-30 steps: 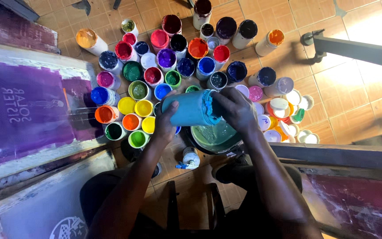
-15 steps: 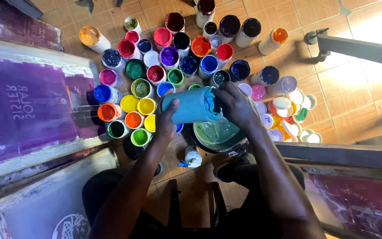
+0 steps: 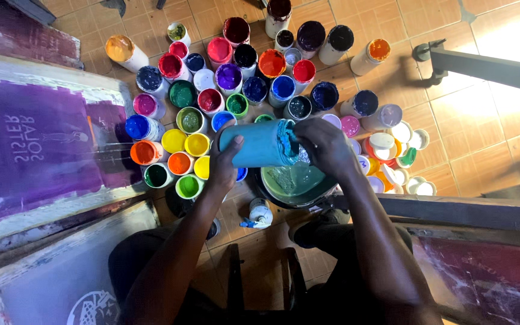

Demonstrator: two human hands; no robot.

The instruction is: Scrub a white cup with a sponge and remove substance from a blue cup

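A teal-blue paint jar lies on its side above a dark round bowl that holds grey-green paint. My left hand grips the jar's closed end from below. My right hand is at the jar's open mouth, fingers curled into the paint-smeared rim. Both forearms reach forward from the bottom of the view.
Several open jars of coloured paint crowd the tiled floor beyond the bowl, with white lids to the right. A purple-stained printing screen lies at left, another frame at lower right. A small white bottle stands near my knees.
The jar and both hands stay over the bowl; the view has shifted slightly. My right hand keeps working at the jar's mouth.
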